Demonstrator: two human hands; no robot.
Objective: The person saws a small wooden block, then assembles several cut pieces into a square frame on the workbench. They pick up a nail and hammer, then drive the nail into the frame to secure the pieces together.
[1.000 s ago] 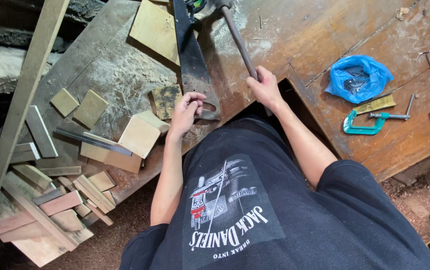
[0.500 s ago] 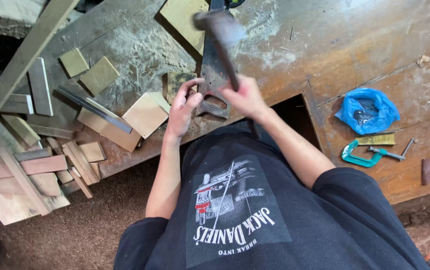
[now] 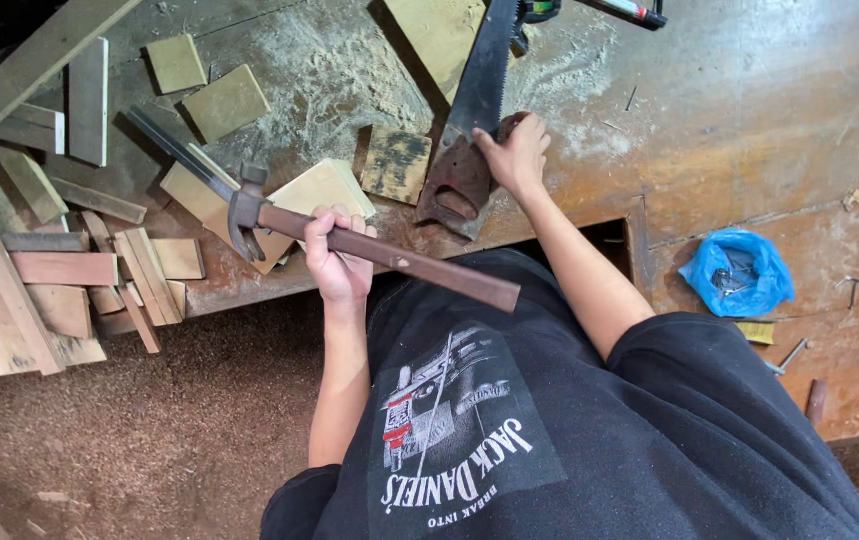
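You are holding the hammer (image 3: 349, 240) out over the front edge of the workbench (image 3: 749, 130), and its long axis is running on a slant: the dark metal head (image 3: 246, 212) is lying up and to your left above the pale wood offcuts (image 3: 319, 190), while the brown wooden handle is sloping down toward your right and ending in front of your chest. Your left hand (image 3: 337, 262) is wrapping its fingers closed around the handle somewhat nearer the head than the butt, so most of the handle is sticking out to the right of your fist. Your right hand (image 3: 515, 152) is lying well apart from the hammer, farther onto the bench and to the right, gripping the rusty handle of the handsaw (image 3: 469, 130), whose blade is pointing away from you toward the far edge; the left hand is the only one on the hammer. Between the two hands a small dark wood block (image 3: 397, 163) is resting flat in the sawdust. Toward the bench's left end, strips and squares of scrap wood are piling up, and near the right edge a crumpled blue plastic bag (image 3: 734, 272) is sitting beside loose nails. Below the front edge, the floor is showing as reddish sawdust.
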